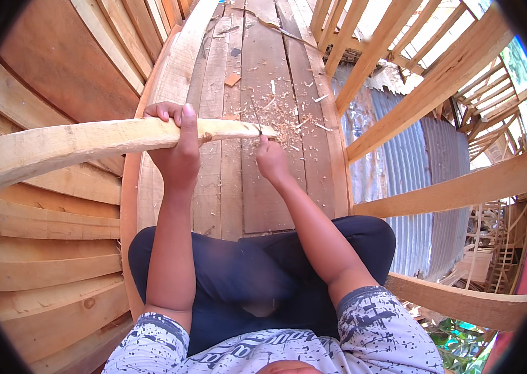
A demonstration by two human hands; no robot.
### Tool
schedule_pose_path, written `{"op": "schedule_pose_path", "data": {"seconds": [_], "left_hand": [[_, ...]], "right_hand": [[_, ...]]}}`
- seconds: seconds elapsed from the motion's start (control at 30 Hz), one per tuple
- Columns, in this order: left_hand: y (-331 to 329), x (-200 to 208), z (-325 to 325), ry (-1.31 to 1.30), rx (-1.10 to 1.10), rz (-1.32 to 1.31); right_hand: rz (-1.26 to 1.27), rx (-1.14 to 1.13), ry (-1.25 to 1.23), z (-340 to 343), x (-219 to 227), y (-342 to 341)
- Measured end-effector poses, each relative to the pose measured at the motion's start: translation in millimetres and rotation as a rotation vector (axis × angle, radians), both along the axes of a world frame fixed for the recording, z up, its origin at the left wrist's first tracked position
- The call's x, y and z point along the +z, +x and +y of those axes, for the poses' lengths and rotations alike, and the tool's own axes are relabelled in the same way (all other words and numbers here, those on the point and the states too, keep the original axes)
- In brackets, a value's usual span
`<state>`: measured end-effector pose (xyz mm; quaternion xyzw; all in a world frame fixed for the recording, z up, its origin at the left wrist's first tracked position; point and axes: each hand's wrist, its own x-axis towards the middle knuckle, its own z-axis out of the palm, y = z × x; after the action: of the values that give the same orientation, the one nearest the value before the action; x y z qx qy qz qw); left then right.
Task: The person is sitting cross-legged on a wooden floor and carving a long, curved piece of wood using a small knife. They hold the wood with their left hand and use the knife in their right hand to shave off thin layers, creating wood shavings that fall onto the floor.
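I count one long pale curved wooden stave (89,142), its long axis running left to right, tapered end pointing right. My left hand (179,146) wraps it in a full grip; my right hand (270,157) pinches one thin dark blade (256,117) at the tip. Below lie plank flooring (263,193) strewn with wood shavings (288,121), open timber framing (438,81) and corrugated metal sheeting (401,168).

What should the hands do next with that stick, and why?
Probably one more short stroke of the blade at the stick's thin tip. The left hand grips the stick across the lap, the right hand holds the thin blade against the tapered end, and fresh shavings lie on the planks just below, so the tip looks half-shaped.
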<state>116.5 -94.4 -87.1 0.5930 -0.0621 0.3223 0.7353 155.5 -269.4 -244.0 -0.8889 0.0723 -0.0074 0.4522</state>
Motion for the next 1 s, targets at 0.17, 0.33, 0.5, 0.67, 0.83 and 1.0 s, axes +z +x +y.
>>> {"op": "schedule_pose_path", "data": {"seconds": [0.17,0.33,0.5,0.67,0.83,1.0], "left_hand": [[-1.7,-2.5,3.5,-0.004,0.03,0.028],[-0.6,-3.8,4.8,-0.015,0.022,0.001],[3.2,-2.3,-6.0,0.009,0.019,-0.026],[-2.0,-3.2,5.9,0.009,0.06,0.013],[-2.0,9.5,-12.2,-0.083,-0.037,-0.007],[-6.0,2.7,1.1,-0.081,0.0,0.005]], "right_hand": [[0.037,0.074,-0.031,18.5,46.7,-19.5],[-0.094,0.164,-0.032,35.7,82.1,-30.2],[-0.064,0.005,-0.094,-12.2,-10.7,-1.0],[-0.103,0.171,0.027,32.1,58.8,-27.0],[-0.058,-0.044,-0.038,-0.5,3.2,-5.8],[0.021,0.17,-0.042,28.5,66.9,-28.5]]}}
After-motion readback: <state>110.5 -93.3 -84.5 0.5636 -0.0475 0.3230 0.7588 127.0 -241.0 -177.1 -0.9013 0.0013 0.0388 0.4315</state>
